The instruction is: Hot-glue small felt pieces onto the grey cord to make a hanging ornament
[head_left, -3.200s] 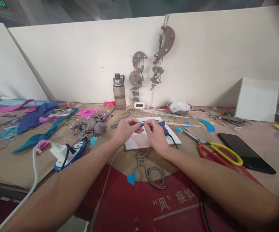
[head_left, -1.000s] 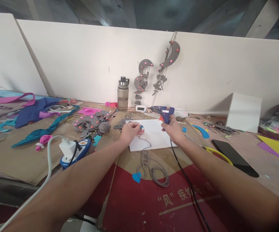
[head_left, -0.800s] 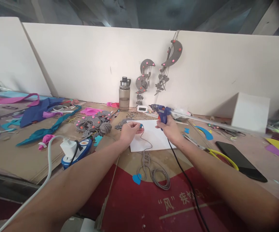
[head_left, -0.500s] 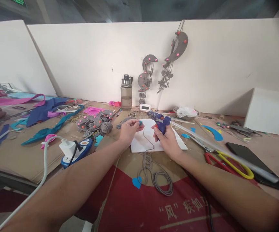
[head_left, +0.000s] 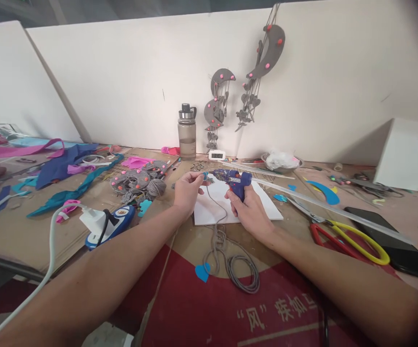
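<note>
Apparently for gluing, the glue gun (head_left: pixel 236 178) held by the right hand (head_left: pixel 248 206) is being brought nearer the blue piece (head_left: pixel 205 177) pinched by the left hand (head_left: pixel 187 193).

I see two bare arms through the head camera. The left arm (head_left: pixel 93 282) is bare right down to the near left edge, and the right arm (head_left: pixel 331 274) to the near right edge. Both look wide up close and thin at the wrist. The left hand (head_left: pixel 187 195) and right hand (head_left: pixel 251 210) are bare too
</note>
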Available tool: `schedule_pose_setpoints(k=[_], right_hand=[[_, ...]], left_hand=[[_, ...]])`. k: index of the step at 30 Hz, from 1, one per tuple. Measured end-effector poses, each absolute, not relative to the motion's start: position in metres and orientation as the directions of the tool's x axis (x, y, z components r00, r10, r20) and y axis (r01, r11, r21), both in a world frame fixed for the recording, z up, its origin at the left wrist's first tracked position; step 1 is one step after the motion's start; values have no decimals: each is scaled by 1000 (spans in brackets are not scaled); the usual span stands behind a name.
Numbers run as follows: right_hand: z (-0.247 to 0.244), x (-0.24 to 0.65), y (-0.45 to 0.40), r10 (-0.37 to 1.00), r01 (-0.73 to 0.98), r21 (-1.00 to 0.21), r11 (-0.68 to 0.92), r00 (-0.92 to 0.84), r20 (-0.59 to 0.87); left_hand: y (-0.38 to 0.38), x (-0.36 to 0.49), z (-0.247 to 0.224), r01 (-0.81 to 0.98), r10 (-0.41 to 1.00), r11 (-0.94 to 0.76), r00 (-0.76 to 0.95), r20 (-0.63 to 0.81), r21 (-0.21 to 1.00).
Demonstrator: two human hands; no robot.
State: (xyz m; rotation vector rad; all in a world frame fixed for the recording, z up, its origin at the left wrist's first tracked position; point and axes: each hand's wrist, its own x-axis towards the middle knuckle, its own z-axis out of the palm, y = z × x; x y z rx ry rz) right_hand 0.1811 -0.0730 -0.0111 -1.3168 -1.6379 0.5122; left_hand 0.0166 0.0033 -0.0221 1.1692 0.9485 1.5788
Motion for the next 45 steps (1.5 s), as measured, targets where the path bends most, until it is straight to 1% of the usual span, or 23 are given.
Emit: schedule_pose_setpoints(k=[4, 10, 13, 19, 25, 30, 34, 39, 45], right_hand=[[-12, 181, -73, 913, 533, -775, 340, 9, 407], [-10, 179, -76, 905, 541, -761, 358, 0, 425], [-10, 179, -77, 904, 544, -756, 364, -14, 426], [-13, 179, -76, 898, 551, -744, 378, -24, 438], [-13, 177, -77, 904, 561, -738, 374, -44, 425], [-13, 177, -77, 899, 564, -735, 375, -29, 436], [-13, 177, -78, 892, 560, -727, 397, -50, 449], [-13, 176, -78, 895, 570, -727, 382, -34, 444], [-13, 177, -77, 894, 560, -739, 375, -8, 448]], left_hand=[[7, 16, -25, -205, 946, -316, -139, 292, 926], [2, 19, -20, -294, 958, -281, -136, 251, 913], [-1, 20, -18, -312, 963, -268, -120, 242, 912], [-1, 22, -20, -308, 966, -258, -111, 235, 916], [1, 20, -24, -285, 953, -302, -87, 289, 910], [-1, 21, -22, -284, 957, -291, -95, 275, 914], [-1, 21, -22, -269, 955, -297, -90, 283, 916], [0, 20, -24, -275, 950, -311, -93, 297, 910], [-3, 22, -20, -287, 957, -289, -107, 270, 913]])
